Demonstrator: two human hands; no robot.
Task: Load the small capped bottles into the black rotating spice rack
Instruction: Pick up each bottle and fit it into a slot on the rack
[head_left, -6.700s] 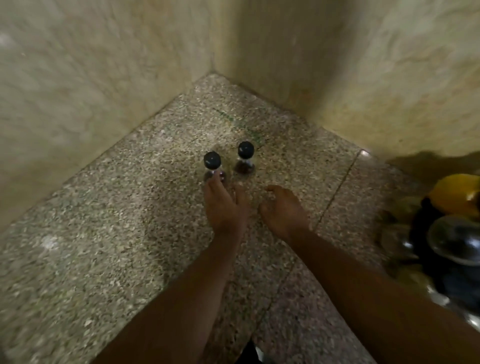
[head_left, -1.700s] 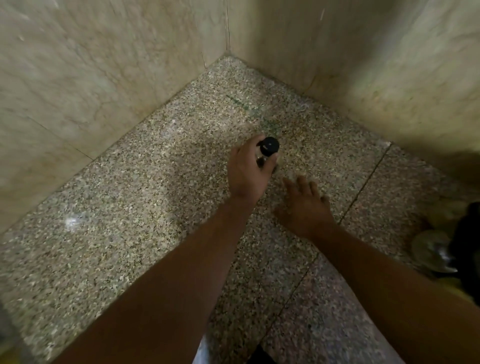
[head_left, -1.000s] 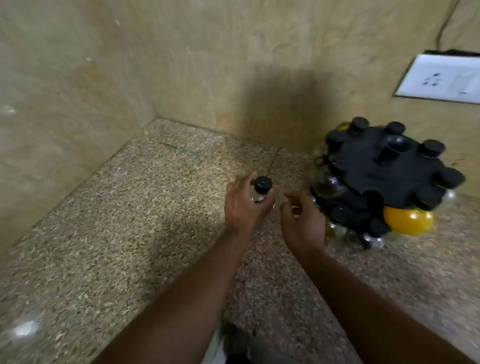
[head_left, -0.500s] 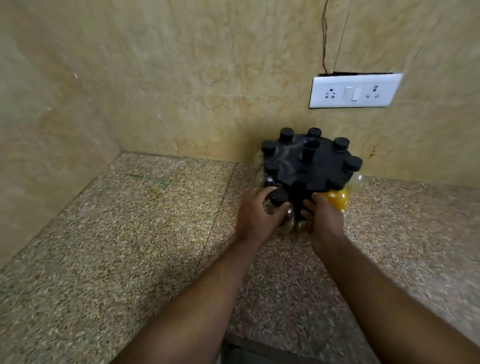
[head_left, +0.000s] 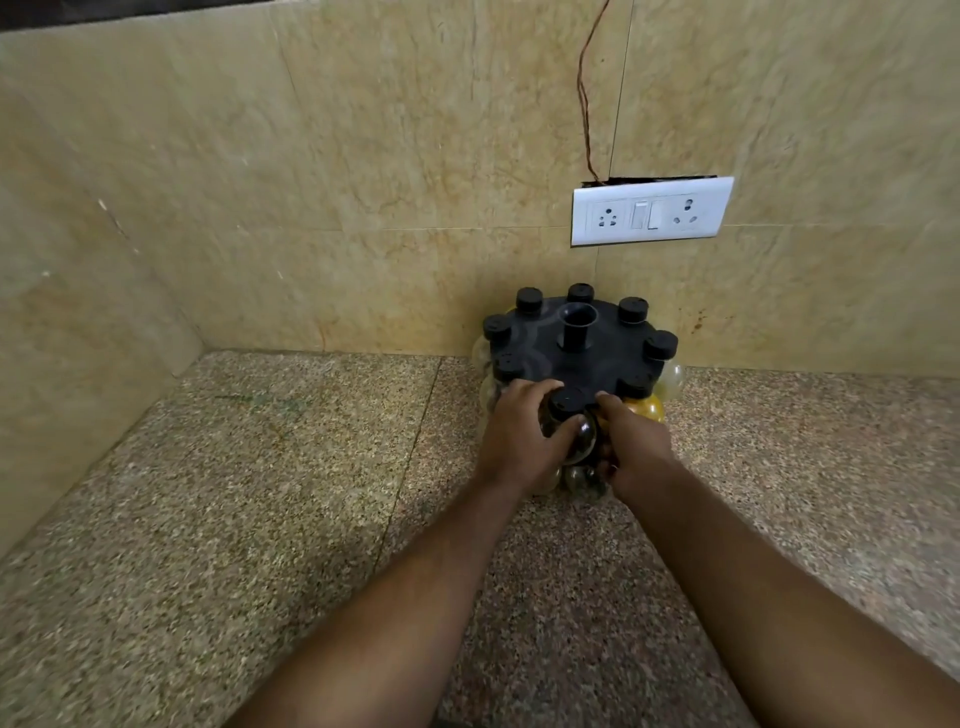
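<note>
The black rotating spice rack (head_left: 597, 358) stands against the back wall, with several black-capped bottles seated around its rim and a hollow post in the middle. My left hand (head_left: 524, 436) grips a small clear bottle with a black cap (head_left: 567, 404) at the rack's near edge, cap level with the top disc. My right hand (head_left: 631, 441) holds the rack's near right side, fingers wrapped around its lower bottles. A bottle with yellow contents (head_left: 647, 408) shows beside my right hand. The lower tier is mostly hidden by my hands.
The speckled granite counter (head_left: 291, 483) meets tiled walls at the back and left, forming a corner. A white switch and socket plate (head_left: 652, 210) hangs on the wall above the rack, with a thin wire (head_left: 587, 98) running up from it.
My left hand lifted the bottle from the counter corner and carried it right to the rack. It is now pressed against the rack's near edge, and my right hand has closed on the rack.
</note>
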